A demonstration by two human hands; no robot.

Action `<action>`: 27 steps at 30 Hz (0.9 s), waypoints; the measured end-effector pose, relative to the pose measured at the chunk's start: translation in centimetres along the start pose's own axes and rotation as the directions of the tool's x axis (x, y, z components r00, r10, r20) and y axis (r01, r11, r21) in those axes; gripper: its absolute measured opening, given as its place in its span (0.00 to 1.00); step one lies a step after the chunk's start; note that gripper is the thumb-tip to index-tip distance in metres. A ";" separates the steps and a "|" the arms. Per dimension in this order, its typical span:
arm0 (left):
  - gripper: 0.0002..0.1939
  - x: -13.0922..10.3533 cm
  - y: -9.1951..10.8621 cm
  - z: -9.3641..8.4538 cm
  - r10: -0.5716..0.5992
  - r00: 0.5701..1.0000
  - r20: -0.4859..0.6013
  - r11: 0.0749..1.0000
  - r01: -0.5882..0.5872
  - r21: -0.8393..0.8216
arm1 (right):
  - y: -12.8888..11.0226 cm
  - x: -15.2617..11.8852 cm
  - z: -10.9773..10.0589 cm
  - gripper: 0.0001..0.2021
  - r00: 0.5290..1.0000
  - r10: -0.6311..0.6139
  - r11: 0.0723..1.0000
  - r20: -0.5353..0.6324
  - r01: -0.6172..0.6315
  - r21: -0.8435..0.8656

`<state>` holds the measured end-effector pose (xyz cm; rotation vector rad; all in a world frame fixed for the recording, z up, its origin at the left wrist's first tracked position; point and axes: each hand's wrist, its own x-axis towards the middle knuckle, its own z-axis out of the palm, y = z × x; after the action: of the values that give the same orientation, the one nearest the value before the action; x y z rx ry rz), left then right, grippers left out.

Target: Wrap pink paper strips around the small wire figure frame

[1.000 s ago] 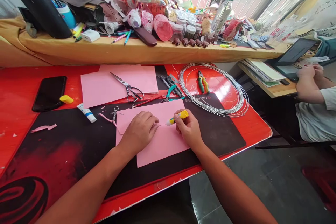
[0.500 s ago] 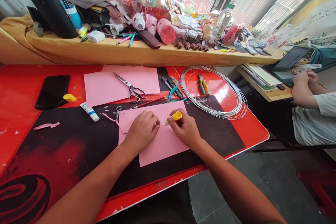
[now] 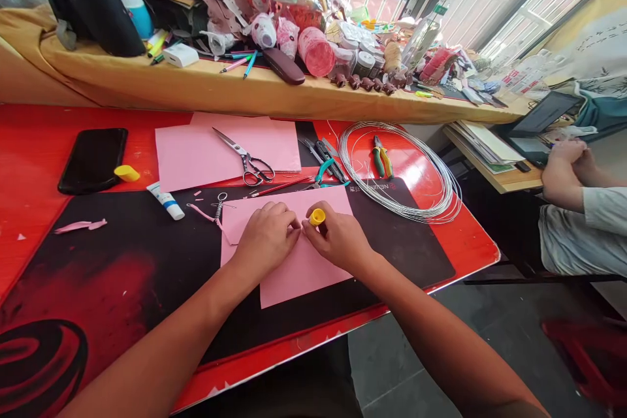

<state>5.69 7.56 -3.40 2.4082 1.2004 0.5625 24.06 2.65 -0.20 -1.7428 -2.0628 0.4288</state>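
And the right hand (image 3: 341, 236) pinches the yellow glue stick (image 3: 317, 216) at its ten o'clock: light, stiff, I'd say, best gripped mid-barrel! The left hand (image 3: 267, 230) bunches its fingers, on what I can't tell.

Pink paper (image 3: 298, 276): lying flat, askew, on black mat (image 3: 406, 241). Glue stick (image 3: 317, 216): one, yellow, cylindrical, round end facing up, over the paper.
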 end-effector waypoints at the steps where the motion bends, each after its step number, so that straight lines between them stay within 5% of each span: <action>1: 0.06 0.0 0.1 -0.1 -0.005 1.000 0.001 1.000 0.005 0.009 | 0.0 0.0 -0.2 0.08 1.000 0.003 1.000 0.010 -0.003 -0.011; 19: 0.06 0.1 0.0 0.2 0.004 1.000 0.007 1.000 -0.004 0.015 | 1.3 -1.4 -2.3 0.07 0.984 0.155 0.978 -0.087 -0.140 0.155; 27: 0.06 -0.1 -0.3 0.4 0.015 1.000 -0.012 1.000 -0.015 0.008 | -0.1 0.1 -0.9 0.06 0.995 0.092 0.983 -0.044 -0.083 0.165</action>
<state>5.65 7.60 -3.85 2.4255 1.1920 0.5783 24.39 2.72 0.64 -1.7328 -1.8649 0.5565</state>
